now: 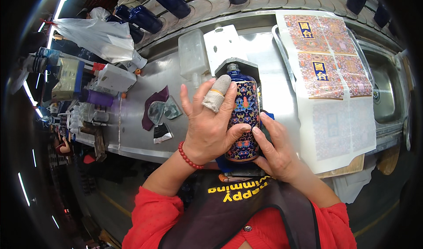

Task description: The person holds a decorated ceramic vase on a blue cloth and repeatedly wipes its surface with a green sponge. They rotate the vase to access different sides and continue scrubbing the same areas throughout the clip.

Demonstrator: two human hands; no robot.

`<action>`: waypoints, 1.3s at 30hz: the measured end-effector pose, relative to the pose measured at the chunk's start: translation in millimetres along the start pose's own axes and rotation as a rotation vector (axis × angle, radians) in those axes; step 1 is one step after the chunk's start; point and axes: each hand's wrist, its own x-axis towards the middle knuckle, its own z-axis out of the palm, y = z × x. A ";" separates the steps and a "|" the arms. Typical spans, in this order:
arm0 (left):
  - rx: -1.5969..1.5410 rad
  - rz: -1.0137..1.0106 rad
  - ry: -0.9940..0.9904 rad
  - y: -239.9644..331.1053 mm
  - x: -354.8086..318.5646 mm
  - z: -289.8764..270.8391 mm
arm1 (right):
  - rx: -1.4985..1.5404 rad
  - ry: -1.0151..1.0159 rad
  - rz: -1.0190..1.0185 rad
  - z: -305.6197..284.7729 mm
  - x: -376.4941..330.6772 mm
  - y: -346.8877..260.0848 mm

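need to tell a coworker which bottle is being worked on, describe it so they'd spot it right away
On the steel table, straight ahead of the person, a bottle lies between the left hand and right hand. Unlike the plain blue bottles racked behind, it wears a many-coloured floral wrap.

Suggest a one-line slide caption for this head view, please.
Both hands, left and right, press a patterned decal onto a dark blue bottle over a steel worktable.
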 end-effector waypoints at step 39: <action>-0.031 -0.006 0.075 14.3 -2.3 3.4 | -0.071 0.006 -0.026 2.6 0.1 -10.8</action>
